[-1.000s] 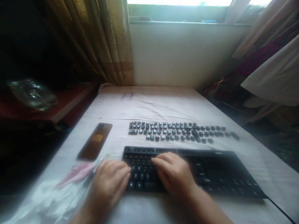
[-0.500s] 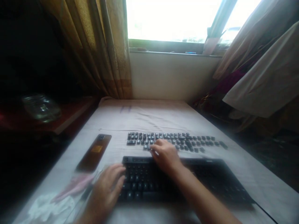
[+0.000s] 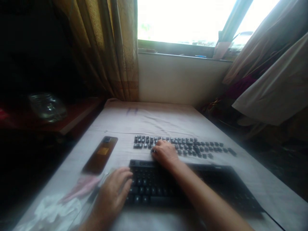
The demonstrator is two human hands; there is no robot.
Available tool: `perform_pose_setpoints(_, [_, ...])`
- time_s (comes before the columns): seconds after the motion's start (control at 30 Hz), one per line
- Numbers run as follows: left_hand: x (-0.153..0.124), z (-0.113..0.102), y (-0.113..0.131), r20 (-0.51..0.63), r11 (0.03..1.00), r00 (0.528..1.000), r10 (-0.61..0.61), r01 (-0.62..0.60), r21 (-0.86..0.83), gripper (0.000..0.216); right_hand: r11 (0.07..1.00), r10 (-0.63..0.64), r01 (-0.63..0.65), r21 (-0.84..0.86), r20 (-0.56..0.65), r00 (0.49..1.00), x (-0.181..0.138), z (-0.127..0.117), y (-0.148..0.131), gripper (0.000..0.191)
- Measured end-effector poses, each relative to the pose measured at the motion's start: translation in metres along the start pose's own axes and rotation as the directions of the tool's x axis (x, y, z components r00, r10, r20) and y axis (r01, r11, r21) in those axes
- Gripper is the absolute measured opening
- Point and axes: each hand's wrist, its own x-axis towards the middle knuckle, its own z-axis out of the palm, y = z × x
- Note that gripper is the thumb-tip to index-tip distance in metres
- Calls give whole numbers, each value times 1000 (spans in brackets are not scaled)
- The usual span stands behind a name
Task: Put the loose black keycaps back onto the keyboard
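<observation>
A black keyboard (image 3: 204,186) lies near the front edge of the cloth-covered table (image 3: 168,122). Behind it, several loose black keycaps (image 3: 192,148) are laid out in rows. My left hand (image 3: 115,191) rests on the keyboard's left end, its fingers curled over the edge. My right hand (image 3: 165,152) reaches past the keyboard to the left part of the keycap rows, fingers bent down onto the caps. Whether it pinches one is hidden under the hand.
A brown phone (image 3: 100,154) lies left of the keycaps. Pink and white cloth or plastic (image 3: 72,195) sits at the front left. A glass object (image 3: 47,106) stands on a red side surface at left. Curtains (image 3: 115,48) and a window wall are behind.
My right hand left the keyboard, went forward to the keycap rows, then shifted slightly left along them. My left hand stayed at the keyboard's left end. The view tilted up.
</observation>
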Motion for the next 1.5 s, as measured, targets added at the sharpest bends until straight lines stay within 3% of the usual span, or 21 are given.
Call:
perform_pose_setpoints(0.33, [1, -1, 1, 27, 1000, 1000, -3, 2, 10, 18, 999, 6, -8, 47, 29, 1000, 2, -4, -1, 17])
perform_pose_setpoints(0.47, [2, -4, 6, 37, 997, 998, 55, -57, 60, 19, 993, 18, -18, 116, 4, 1000, -25, -12, -3, 14])
perform_pose_setpoints(0.63, [0, -6, 29, 110, 981, 978, 180, -186, 51, 23, 902, -31, 63, 427, -81, 996, -75, -6, -8, 8])
perform_pose_setpoints(0.73, [0, -4, 44, 113, 969, 963, 243, -245, 5, 21, 855, -59, 92, 511, -81, 995, -91, 2, -16, 10])
perform_pose_setpoints(1.1, [-1, 1, 48, 158, 958, 956, 248, -267, 109, 28, 847, -16, 33, 530, -37, 999, -92, 6, -29, 8])
perform_pose_setpoints(1.5, [-2, 4, 48, 202, 955, 954, 223, -255, 152, 31, 838, -38, 96, 537, -117, 992, -96, 13, -27, 9])
